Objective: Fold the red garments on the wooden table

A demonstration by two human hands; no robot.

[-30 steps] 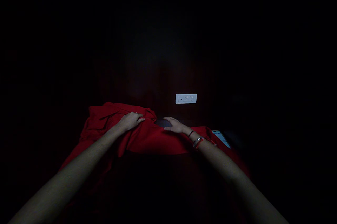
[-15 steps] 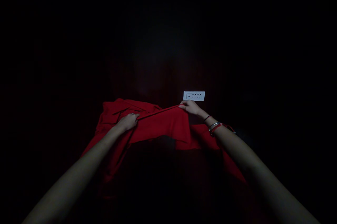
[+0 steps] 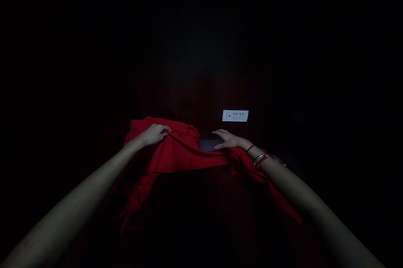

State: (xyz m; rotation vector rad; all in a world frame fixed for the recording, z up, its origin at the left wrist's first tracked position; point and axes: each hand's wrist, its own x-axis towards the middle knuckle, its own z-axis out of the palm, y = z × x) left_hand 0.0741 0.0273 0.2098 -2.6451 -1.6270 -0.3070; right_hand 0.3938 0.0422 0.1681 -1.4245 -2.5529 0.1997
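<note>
left hand (image 3: pixel 155 134) pinches a lifted edge of the crumpled, matte red cloth (image 3: pixel 185 159), lying across a flat, dark grey surface (image 3: pixel 206 145); right hand (image 3: pixel 229 139), fingers spread, beside it: steady, even tension should limit creases!

Red cloth (image 3: pixel 185 160), one, rumpled, spread left to right. Our left hand (image 3: pixel 156 134), pinching its edge at left. Our right hand (image 3: pixel 228 139), fingers parted, by a grey patch (image 3: pixel 206 145). Bracelets (image 3: pixel 260 158), worn on the right. White socket plate (image 3: pixel 235 115), far, right of centre.
</note>
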